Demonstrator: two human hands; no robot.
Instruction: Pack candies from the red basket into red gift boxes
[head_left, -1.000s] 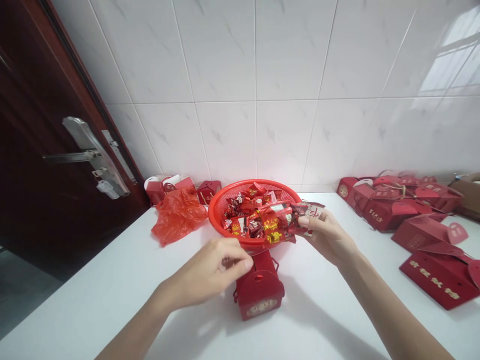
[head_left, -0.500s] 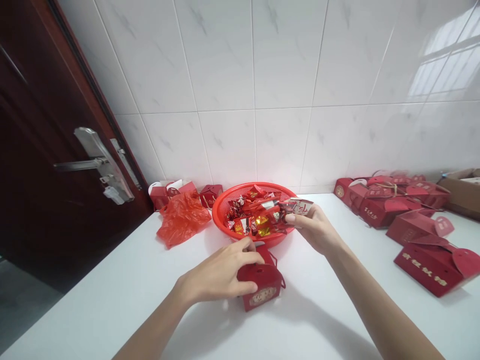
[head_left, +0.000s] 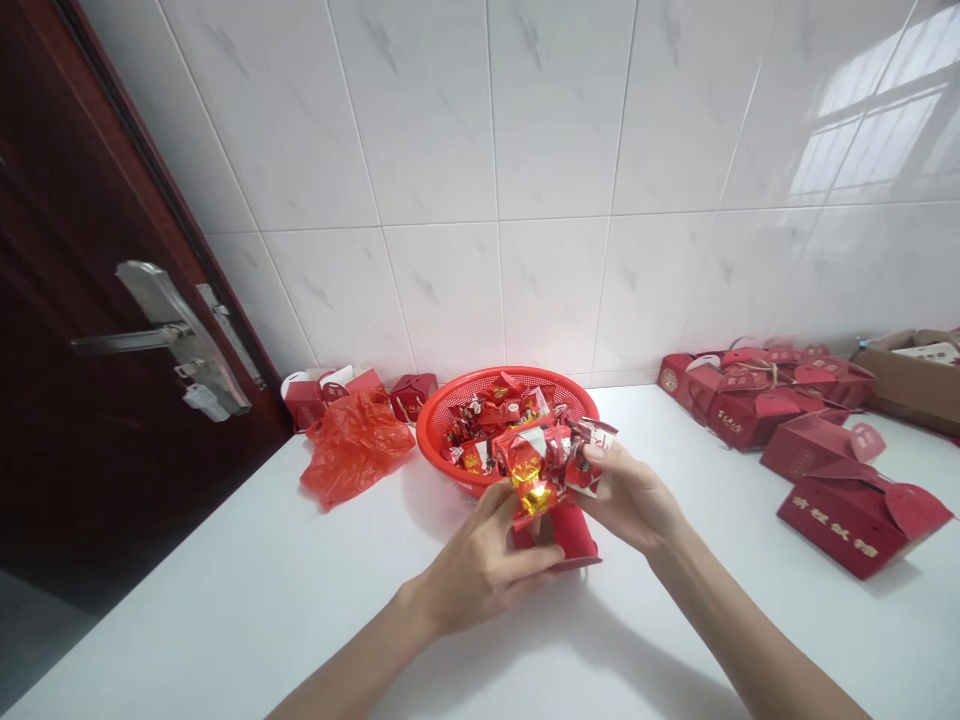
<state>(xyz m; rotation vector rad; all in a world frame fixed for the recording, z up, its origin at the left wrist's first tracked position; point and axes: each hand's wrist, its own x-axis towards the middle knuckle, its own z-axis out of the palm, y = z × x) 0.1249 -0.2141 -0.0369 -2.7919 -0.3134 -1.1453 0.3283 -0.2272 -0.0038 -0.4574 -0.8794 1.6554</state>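
Note:
My right hand point(head_left: 630, 495) is closed on a bunch of wrapped candies point(head_left: 536, 465), red with some gold and white. Below the bunch is a small red gift box point(head_left: 574, 535), tilted, and my left hand point(head_left: 491, 560) grips its near side. The candies are in front of the basket's near rim and partly hide the box. Behind them stands a red plastic basket point(head_left: 429, 435) filled with more wrapped candies point(head_left: 487, 405). The inside of the gift box is mostly hidden from me.
On the left lie a crumpled red plastic bag point(head_left: 356, 445) and several red boxes point(head_left: 304, 395) by the wall. Several closed red gift boxes point(head_left: 757, 415) stand on the right, one nearer point(head_left: 847, 525). A cardboard box point(head_left: 911, 385) is at the far right.
My right hand has drawn the candies out of the basket, toward me and over the gift box. My left hand has tilted the box and moved slightly right. The view has shifted a little.

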